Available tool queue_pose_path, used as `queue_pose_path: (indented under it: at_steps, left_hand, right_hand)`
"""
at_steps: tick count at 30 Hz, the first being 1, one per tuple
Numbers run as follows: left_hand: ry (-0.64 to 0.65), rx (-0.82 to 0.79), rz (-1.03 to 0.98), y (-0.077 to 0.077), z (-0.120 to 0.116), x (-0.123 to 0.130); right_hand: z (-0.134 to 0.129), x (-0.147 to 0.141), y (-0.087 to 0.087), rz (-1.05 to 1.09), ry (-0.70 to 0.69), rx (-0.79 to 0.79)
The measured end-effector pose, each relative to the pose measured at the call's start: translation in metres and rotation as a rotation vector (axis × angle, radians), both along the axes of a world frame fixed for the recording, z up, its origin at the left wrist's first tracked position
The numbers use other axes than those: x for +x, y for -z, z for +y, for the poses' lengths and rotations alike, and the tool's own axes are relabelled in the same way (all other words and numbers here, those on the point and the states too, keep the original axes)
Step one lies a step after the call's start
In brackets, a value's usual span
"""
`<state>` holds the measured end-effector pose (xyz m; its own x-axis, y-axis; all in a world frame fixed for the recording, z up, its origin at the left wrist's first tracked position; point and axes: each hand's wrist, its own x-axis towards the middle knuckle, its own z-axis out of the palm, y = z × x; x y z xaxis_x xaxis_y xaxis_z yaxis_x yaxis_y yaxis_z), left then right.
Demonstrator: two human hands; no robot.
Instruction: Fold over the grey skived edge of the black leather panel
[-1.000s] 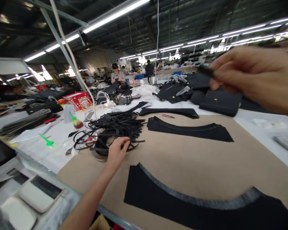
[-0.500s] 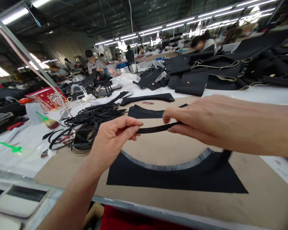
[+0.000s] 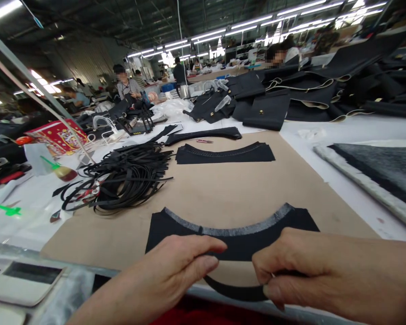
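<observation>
Hands are dropping low in frame: my left hand (image 3: pixel 176 271) and right hand (image 3: pixel 297 266) are now pinching the black strip (image 3: pixel 233 292), bowing it beneath the curved panel (image 3: pixel 233 234) at the desk (image 3: pixel 223 189) edge.

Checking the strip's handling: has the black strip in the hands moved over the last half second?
Yes. The black strip came down toward the person, from above the curved black panel to below its near edge.

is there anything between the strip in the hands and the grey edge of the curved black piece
Nothing visible. Both hands, left and right, pinch the strip just in front of the curved piece; only bare brown board lies around it.
</observation>
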<state>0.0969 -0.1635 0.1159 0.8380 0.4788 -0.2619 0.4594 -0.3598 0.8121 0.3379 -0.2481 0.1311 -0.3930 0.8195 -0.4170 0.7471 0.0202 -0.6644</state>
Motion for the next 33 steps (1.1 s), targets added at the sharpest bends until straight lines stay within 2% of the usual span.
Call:
queue_pose_path:
  at_steps: [2, 4, 6, 8, 12, 16, 23, 33]
  left_hand:
    - [-0.002, -0.182, -0.008, 0.006, -0.008, 0.008]
    - [-0.022, -0.285, 0.024, 0.012, -0.013, 0.013]
    - [-0.085, -0.226, 0.056, 0.019, -0.012, 0.015]
    - [-0.132, -0.097, 0.092, 0.026, -0.007, 0.014]
    - [-0.166, 0.045, 0.138, 0.043, 0.006, 0.015]
    - [-0.181, 0.093, 0.158, 0.058, 0.017, 0.023]
    - [-0.230, 0.186, 0.231, 0.066, 0.027, 0.041]
    - [-0.321, 0.175, 0.247, 0.086, 0.038, 0.048]
  right_hand:
    - [0.006, -0.002, -0.001, 0.063, -0.022, -0.146]
    - [0.010, -0.002, -0.001, 0.092, 0.009, -0.227]
    - [0.011, -0.002, 0.002, 0.066, 0.046, -0.267]
    - [0.011, -0.001, 0.010, -0.008, 0.082, -0.261]
    - [0.016, 0.005, 0.038, -0.083, 0.138, -0.134]
    - [0.022, 0.007, 0.061, -0.096, 0.189, -0.047]
    - [0.030, -0.001, 0.066, -0.322, 0.216, 0.055]
    - [0.038, -0.012, 0.087, -0.457, 0.237, 0.110]
